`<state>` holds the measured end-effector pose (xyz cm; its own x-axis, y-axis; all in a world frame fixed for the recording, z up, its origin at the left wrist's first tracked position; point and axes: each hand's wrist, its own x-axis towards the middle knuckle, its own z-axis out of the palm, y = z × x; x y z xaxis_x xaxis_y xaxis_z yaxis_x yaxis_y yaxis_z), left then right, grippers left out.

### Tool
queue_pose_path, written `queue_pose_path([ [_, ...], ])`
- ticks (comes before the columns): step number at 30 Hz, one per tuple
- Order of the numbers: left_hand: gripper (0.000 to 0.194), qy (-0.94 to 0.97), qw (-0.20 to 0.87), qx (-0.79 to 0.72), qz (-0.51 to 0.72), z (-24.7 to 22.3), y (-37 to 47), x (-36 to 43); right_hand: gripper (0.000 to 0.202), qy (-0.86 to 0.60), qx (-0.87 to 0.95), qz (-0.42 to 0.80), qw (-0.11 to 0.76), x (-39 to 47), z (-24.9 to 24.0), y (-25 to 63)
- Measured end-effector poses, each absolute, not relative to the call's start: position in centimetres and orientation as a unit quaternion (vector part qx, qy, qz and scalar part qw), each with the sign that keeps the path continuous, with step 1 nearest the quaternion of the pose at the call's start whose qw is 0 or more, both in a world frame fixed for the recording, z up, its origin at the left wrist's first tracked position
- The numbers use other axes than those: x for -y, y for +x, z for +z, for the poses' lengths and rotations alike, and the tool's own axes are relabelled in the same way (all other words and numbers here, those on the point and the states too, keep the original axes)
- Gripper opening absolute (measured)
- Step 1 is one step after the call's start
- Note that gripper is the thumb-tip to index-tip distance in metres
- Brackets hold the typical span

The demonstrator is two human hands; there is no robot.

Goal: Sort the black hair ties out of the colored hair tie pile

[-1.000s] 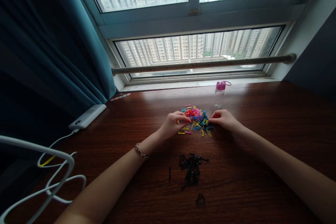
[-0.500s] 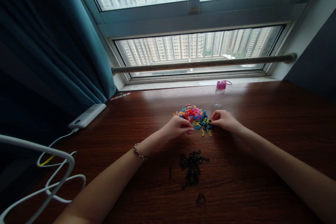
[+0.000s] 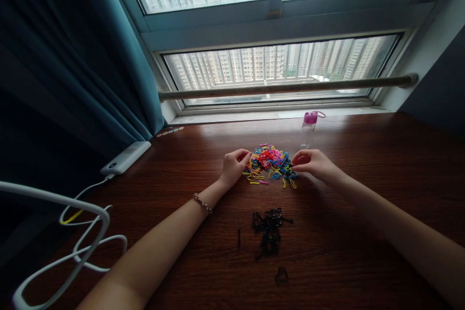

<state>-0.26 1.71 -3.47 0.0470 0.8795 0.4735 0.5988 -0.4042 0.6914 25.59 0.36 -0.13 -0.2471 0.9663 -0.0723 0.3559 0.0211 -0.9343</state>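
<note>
A heap of small coloured rubber bands (image 3: 269,161) lies on the dark wooden table (image 3: 363,164) near the window. My left hand (image 3: 234,166) rests at the heap's left edge, fingers curled and fingertips touching the bands. My right hand (image 3: 315,163) is at the heap's right edge, thumb and fingers pinched at the bands there; whether a band is in the pinch is too small to tell. Nearer to me lies a smaller pile of black bands (image 3: 269,231), with one stray black band (image 3: 281,276) and another (image 3: 239,238) apart from it.
A small clear bottle with a pink lid (image 3: 308,130) stands just behind my right hand. A white power bank (image 3: 125,158) with a white cable (image 3: 78,230) lies at the left. A teal curtain (image 3: 72,68) hangs at the left; a metal rail (image 3: 286,88) runs along the window.
My left hand has drawn back from the heap's front to its left edge, uncovering a few yellow and pink bands. My right hand stays at the right edge. The view shifted slightly.
</note>
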Motion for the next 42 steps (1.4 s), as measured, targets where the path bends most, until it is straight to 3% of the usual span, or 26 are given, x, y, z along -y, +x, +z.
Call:
queue_pose_path([
  [5,0.028,0.694,0.183,-0.531,0.449,-3.7,-0.5,-2.0,0.018,-0.391,0.66,0.603,0.22,2.9,1.1,23.1],
  [11,0.015,0.795,0.124,-0.469,0.365,-3.1,0.0,-1.3,0.019,-0.323,0.745,0.564,0.152,5.6,1.3,21.5],
  [17,0.016,0.827,0.049,-0.475,0.297,-3.2,0.1,-1.2,0.014,-0.428,0.759,0.428,0.239,3.9,1.1,22.3],
  [25,0.007,0.819,0.057,-0.49,0.293,-3.4,0.1,-1.4,0.018,-0.505,0.723,0.359,0.304,2.2,1.1,23.6],
  [30,0.013,0.802,0.085,-0.486,0.336,-3.6,-0.1,-1.7,0.02,-0.555,0.698,0.278,0.357,0.6,-0.8,24.7],
  [42,0.007,0.759,0.058,-0.544,0.354,-2.4,0.2,-0.8,0.015,-0.538,0.736,0.195,0.361,-0.4,-3.5,25.5],
])
